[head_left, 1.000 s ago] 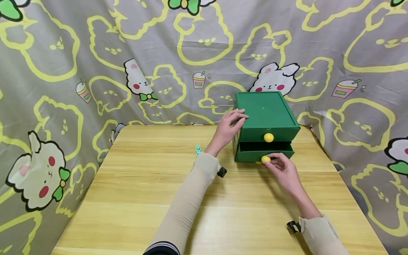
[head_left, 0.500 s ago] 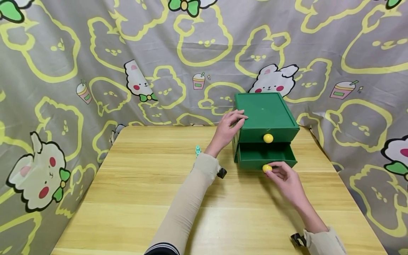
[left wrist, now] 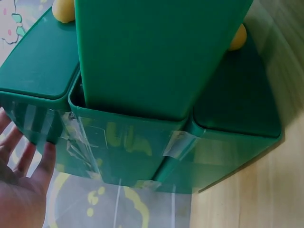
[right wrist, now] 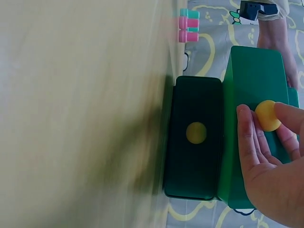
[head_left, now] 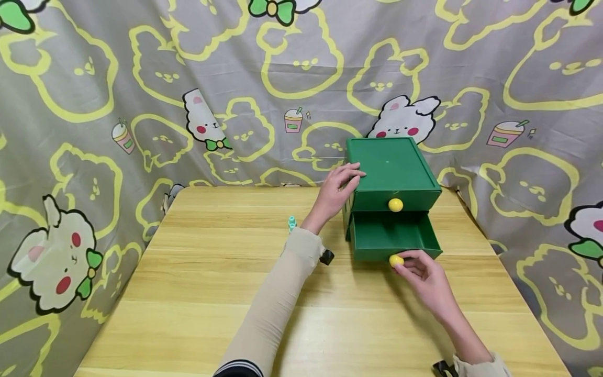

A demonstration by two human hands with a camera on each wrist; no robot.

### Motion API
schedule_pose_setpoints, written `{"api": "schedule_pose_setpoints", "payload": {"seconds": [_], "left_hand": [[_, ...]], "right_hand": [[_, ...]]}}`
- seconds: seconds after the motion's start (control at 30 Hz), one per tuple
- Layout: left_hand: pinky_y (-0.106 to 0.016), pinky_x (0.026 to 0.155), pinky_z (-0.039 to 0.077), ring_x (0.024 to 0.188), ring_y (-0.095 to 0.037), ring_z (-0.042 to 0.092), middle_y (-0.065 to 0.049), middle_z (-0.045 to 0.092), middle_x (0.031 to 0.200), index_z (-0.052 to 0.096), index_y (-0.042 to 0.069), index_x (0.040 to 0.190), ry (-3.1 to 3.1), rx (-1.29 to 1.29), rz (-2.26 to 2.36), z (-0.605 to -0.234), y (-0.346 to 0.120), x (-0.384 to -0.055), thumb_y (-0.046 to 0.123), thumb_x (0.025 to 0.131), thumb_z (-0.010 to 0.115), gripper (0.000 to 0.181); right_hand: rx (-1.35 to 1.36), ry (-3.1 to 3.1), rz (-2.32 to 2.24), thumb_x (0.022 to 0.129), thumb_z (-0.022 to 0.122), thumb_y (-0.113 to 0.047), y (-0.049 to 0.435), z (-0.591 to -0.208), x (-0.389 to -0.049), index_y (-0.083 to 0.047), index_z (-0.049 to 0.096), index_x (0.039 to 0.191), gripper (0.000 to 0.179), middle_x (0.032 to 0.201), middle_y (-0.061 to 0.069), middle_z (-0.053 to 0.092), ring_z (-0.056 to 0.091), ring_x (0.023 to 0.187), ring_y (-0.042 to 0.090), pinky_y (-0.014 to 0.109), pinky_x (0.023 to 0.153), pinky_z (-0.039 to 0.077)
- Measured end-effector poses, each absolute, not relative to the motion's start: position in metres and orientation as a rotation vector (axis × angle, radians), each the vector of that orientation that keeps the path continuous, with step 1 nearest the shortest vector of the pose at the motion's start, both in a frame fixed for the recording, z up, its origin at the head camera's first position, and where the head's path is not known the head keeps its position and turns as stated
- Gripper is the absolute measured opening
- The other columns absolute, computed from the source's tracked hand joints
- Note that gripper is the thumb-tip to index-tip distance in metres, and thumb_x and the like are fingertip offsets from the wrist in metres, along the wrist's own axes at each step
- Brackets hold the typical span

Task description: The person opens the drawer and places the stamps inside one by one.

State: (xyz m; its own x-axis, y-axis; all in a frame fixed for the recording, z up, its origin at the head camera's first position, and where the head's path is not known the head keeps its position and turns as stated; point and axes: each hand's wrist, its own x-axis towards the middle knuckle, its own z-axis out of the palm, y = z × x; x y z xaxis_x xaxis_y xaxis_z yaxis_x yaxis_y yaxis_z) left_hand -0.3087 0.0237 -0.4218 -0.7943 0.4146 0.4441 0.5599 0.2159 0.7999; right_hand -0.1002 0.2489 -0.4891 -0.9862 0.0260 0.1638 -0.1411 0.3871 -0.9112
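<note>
A green drawer cabinet (head_left: 393, 162) with yellow round knobs stands at the back right of the table. Its middle drawer (head_left: 393, 238) is pulled well out, and the inside that shows in the head view is bare green. My right hand (head_left: 428, 280) pinches that drawer's yellow knob (right wrist: 268, 116) between thumb and fingers. My left hand (head_left: 333, 195) rests against the cabinet's upper left edge, fingers fairly straight. In the left wrist view, my left fingers (left wrist: 43, 164) lie along the side of the top section. The upper drawer and the bottom drawer (right wrist: 194, 156) are pushed in.
Small teal pieces (head_left: 292, 222) lie left of the cabinet, partly behind my left forearm; pink pieces (right wrist: 189, 29) show beside them in the right wrist view. Clear tape (left wrist: 180, 143) joins the cabinet sections. A patterned curtain (head_left: 235, 68) surrounds the wooden table (head_left: 198, 283).
The middle drawer has slid further out toward me, with my right hand drawing back on its knob. My left hand has stayed at the cabinet's edge.
</note>
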Motion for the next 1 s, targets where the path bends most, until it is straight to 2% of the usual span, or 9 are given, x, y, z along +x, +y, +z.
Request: {"api": "schedule_pose_setpoints", "payload": {"seconds": [0.2, 0.37, 0.57, 0.7, 1.0], "left_hand": [[-0.029, 0.117, 0.043, 0.150, -0.007, 0.035, 0.015, 0.043, 0.161, 0.063, 0.027, 0.143, -2.393, -1.008, -1.559, -0.425, 0.018, -0.303, 0.043, 0.112, 0.042, 0.040], [-0.034, 0.117, 0.045, 0.147, -0.010, 0.043, 0.012, 0.043, 0.161, 0.052, 0.033, 0.152, -2.400, -1.028, -1.592, -0.425, 0.001, -0.296, 0.042, 0.111, 0.047, 0.043], [-0.039, 0.112, 0.050, 0.137, -0.023, 0.054, -0.001, 0.057, 0.147, 0.055, 0.024, 0.150, -2.431, -0.917, -1.546, -0.437, -0.035, -0.297, 0.032, 0.109, 0.056, 0.042], [-0.044, 0.108, 0.052, 0.131, -0.030, 0.058, -0.005, 0.060, 0.143, 0.058, 0.019, 0.147, -2.537, -0.862, -1.396, -0.454, -0.061, -0.298, 0.026, 0.107, 0.060, 0.041], [-0.045, 0.108, 0.051, 0.127, -0.031, 0.060, -0.007, 0.062, 0.141, 0.060, 0.015, 0.144, -2.726, -0.708, -1.264, -0.496, -0.110, -0.296, 0.019, 0.103, 0.066, 0.041]], "right_hand": [[0.081, -2.488, 1.677, 0.099, 0.069, -0.008, 0.246, -0.489, -0.092, 0.000, 0.063, 0.119, 0.022, 0.105, 0.019, 0.071, 0.074, 0.089, 0.007, 0.020, 0.081, 0.061], [0.107, -2.469, 1.697, 0.099, 0.069, -0.006, 0.247, -0.488, -0.090, 0.001, 0.063, 0.119, 0.022, 0.104, 0.019, 0.071, 0.074, 0.088, 0.007, 0.022, 0.080, 0.062], [0.136, -2.442, 1.715, 0.099, 0.069, -0.003, 0.249, -0.487, -0.090, 0.003, 0.062, 0.119, 0.023, 0.103, 0.019, 0.071, 0.075, 0.088, 0.007, 0.025, 0.080, 0.062], [0.137, -2.444, 1.705, 0.098, 0.069, -0.003, 0.250, -0.487, -0.092, 0.003, 0.062, 0.120, 0.023, 0.103, 0.019, 0.071, 0.075, 0.087, 0.007, 0.025, 0.079, 0.063], [0.141, -2.441, 1.733, 0.099, 0.069, -0.005, 0.250, -0.490, -0.093, 0.001, 0.062, 0.120, 0.023, 0.104, 0.016, 0.071, 0.076, 0.089, 0.011, 0.025, 0.080, 0.062]]}}
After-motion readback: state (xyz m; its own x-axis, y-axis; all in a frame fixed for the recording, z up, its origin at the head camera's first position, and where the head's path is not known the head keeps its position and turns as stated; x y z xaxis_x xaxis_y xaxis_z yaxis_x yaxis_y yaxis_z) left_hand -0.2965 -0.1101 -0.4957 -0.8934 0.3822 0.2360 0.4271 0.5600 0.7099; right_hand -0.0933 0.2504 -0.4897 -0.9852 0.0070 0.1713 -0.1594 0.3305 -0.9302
